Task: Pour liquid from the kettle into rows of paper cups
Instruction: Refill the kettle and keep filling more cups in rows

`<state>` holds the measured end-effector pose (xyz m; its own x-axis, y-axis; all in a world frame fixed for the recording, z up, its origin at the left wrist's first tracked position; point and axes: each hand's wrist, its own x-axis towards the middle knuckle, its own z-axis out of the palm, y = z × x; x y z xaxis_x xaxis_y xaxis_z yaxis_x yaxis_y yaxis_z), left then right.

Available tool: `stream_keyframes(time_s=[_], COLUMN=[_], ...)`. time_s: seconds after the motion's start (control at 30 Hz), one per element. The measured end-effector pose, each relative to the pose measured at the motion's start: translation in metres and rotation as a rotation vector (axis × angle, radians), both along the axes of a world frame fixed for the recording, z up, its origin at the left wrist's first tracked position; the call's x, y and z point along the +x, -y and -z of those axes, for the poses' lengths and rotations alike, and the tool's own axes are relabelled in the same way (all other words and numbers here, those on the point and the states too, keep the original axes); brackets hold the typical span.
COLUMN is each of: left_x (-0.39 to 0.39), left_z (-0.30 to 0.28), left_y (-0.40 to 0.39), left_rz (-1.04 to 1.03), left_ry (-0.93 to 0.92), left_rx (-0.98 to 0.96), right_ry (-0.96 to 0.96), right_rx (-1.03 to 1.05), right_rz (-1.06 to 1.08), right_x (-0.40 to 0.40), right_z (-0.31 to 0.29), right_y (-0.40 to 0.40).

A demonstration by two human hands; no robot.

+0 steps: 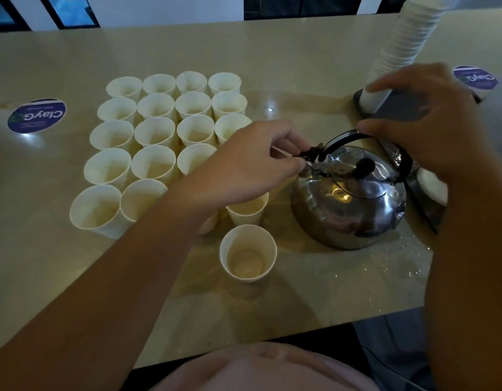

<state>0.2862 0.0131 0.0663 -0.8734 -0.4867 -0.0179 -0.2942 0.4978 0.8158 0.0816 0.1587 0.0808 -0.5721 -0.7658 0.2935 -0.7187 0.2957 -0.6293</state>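
kettle (348,198): shiny steel one w/ black arched handle, sitting upright on the beige surface (300,300), right of the cup grid, lid on w/ black knob
left hand (261,156): reaches in across the near cups, fingers curled, pinching the dark cap/lever bit at the spout end of the kettle. def gripping it
right hand (430,131): over the kettle's handle, thumb tip touching the top of the arch, other fingers spread & loose above it. not wrapped around anything afaict, so basically relaxed/released
paper cups (165,131): white, upright, packed touching in rows of 4, left of the kettle. a few near ones hidden under the left forearm
stray cup (248,253): sits alone in front of the grid, just left-front of the kettle, looks to have a bit of pale liquid at the bottom
cup fill: most others look to hold pale liquid too, but lighting's dim so can't say for all
cup stack (399,46): tall leaning sleeve of white cups, behind the right hand, base on a dark round thing
round stickers (37,115): purple "ClayG" one far left, another far right
wet spots: droplets on surface right-front of kettle
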Motion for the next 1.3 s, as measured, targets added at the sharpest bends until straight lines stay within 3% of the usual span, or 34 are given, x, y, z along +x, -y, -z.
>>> stream_keyframes(time_s=[0.07, 0.13, 0.2, 0.27, 0.37, 0.5, 0.7, 0.93, 1.03, 1.2, 1.3], left_x=[0.024, 0.052, 0.081, 0.106, 0.128, 0.133, 0.12, 0.108, 0.104, 0.087, 0.078], left_z=[0.0, 0.002, 0.006, 0.012, 0.032, 0.066, 0.098, 0.104, 0.085, 0.048, 0.038], left_y=[-0.004, -0.009, -0.016, -0.025, -0.035, -0.042, -0.046, -0.061, -0.061, -0.045, -0.04], left_rz=[-0.052, -0.12, -0.17, -0.148, -0.022, -0.003, -0.092, -0.074, -0.138, -0.237, -0.28], left_ry=[-0.047, -0.076, -0.078, -0.017, 0.114, 0.225, 0.114, -0.098, -0.219, -0.294, -0.332], left_rx=[0.0, -0.02, -0.033, -0.02, -0.02, 0.022, 0.19, 0.244, 0.253, 0.09, 0.047], right_ry=[-0.078, 0.015, 0.15, 0.161, 0.183, 0.257, 0.295, 0.282, 0.304, 0.286, 0.312], right_rx=[-0.05, 0.016, 0.239, 0.494, 0.733, 0.854, 0.869, 0.829, 0.657, 0.306, 0.212], right_rz=[-0.18, -0.362, -0.497, -0.599, -0.674, -0.627, -0.643, -0.652, -0.6, -0.486, -0.439], right_x=[0.014, 0.032, 0.049, 0.064, 0.079, 0.09, 0.101, 0.096, 0.089, 0.079, 0.074], right_z=[-0.011, -0.022, -0.025, -0.018, 0.0, 0.015, 0.024, 0.021, 0.008, -0.003, -0.001], right_y=[0.0, 0.002, 0.007, 0.016, 0.029, 0.039, 0.044, 0.035, 0.032, 0.045, 0.05])
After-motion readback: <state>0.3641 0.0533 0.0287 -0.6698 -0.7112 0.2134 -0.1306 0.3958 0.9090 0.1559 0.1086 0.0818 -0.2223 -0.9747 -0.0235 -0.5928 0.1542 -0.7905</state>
